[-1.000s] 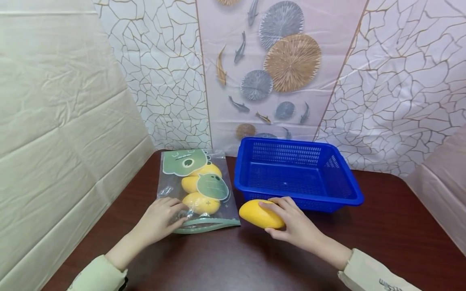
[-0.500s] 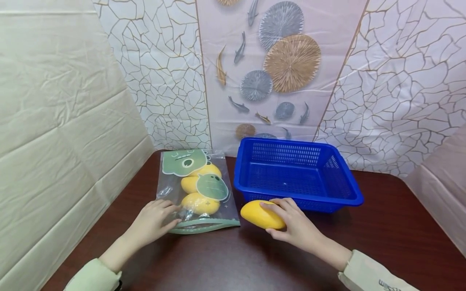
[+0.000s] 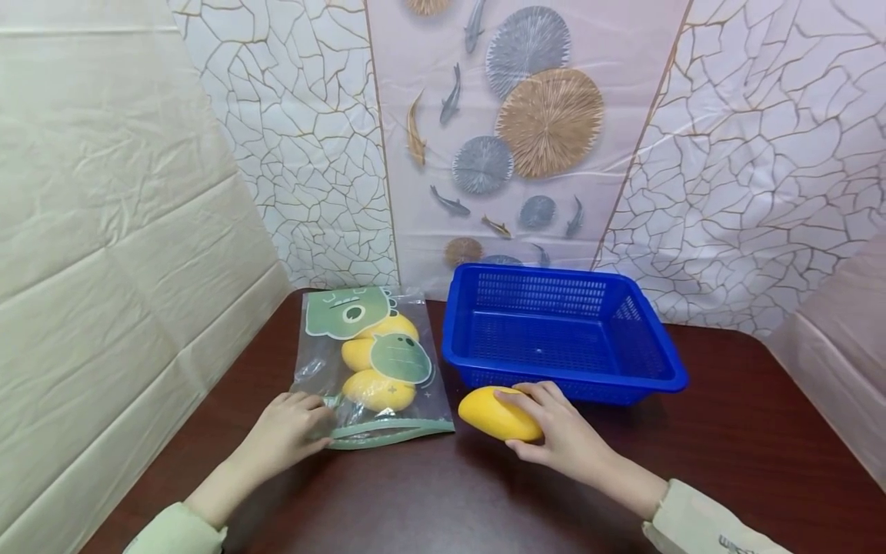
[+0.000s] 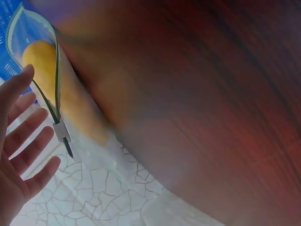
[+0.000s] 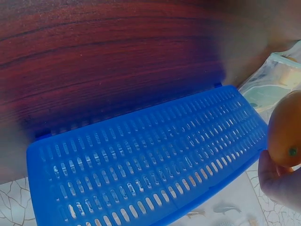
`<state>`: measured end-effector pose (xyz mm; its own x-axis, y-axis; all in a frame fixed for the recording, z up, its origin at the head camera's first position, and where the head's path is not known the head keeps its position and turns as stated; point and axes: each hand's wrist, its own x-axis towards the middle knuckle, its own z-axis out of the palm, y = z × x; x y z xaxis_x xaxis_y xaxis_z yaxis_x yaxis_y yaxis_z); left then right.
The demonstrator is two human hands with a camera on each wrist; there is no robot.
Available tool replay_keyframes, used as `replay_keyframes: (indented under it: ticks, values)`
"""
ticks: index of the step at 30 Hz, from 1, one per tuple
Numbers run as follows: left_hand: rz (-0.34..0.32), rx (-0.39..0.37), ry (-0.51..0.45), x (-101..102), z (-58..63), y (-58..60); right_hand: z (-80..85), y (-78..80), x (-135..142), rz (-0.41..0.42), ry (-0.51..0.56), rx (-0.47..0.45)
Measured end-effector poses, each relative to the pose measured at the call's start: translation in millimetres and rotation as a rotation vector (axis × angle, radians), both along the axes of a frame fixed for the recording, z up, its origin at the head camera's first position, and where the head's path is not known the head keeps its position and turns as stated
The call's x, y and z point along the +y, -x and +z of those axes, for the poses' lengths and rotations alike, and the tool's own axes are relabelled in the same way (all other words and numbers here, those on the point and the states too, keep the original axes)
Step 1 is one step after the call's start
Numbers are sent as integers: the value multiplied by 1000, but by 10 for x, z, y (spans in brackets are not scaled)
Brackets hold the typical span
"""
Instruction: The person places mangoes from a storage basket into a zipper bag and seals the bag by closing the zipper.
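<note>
A clear zip bag (image 3: 432,404) with green dinosaur prints lies on the table, three yellow mangoes (image 3: 379,391) showing through it. Its green-edged mouth faces me and gapes in the left wrist view, a pale slider (image 4: 61,131) at one end. My left hand (image 3: 291,431) is at the bag's near left corner, fingers spread and relaxed with nothing gripped. Between bag and basket, my right hand (image 3: 564,431) holds another mango (image 3: 494,414) by its right end, thumb below and fingers over the top. In the right wrist view that mango (image 5: 287,129) shows its stem end.
A blue perforated basket (image 3: 564,369) stands behind the right hand, to the right of the bag; no fruit shows in it. The dark wooden table (image 3: 429,500) ends at patterned cloth (image 3: 325,154) behind and a pale cloth wall (image 3: 138,269) on the left.
My left hand has drawn back a little to the left and toward me, off the bag's near edge. The right hand keeps its hold on the mango, almost still.
</note>
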<state>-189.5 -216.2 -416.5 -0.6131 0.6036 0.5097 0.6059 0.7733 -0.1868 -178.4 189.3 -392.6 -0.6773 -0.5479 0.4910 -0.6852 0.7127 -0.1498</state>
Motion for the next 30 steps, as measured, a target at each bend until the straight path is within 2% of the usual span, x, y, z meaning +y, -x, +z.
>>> replay_keyframes:
  ticks: [5,15,25,30]
  values:
    - [-30,30,31,12,-1,-5,-21,-6,-6,8,5,17]
    - [-133,45,-25,38,9,6,-23,-23,-44,21,-13,-6]
    - [-131,19,-35,49,56,18,-24,-27,-113,39,-14,1]
    - [-128,42,-39,58,88,22,-34,-35,-164,59,-8,15]
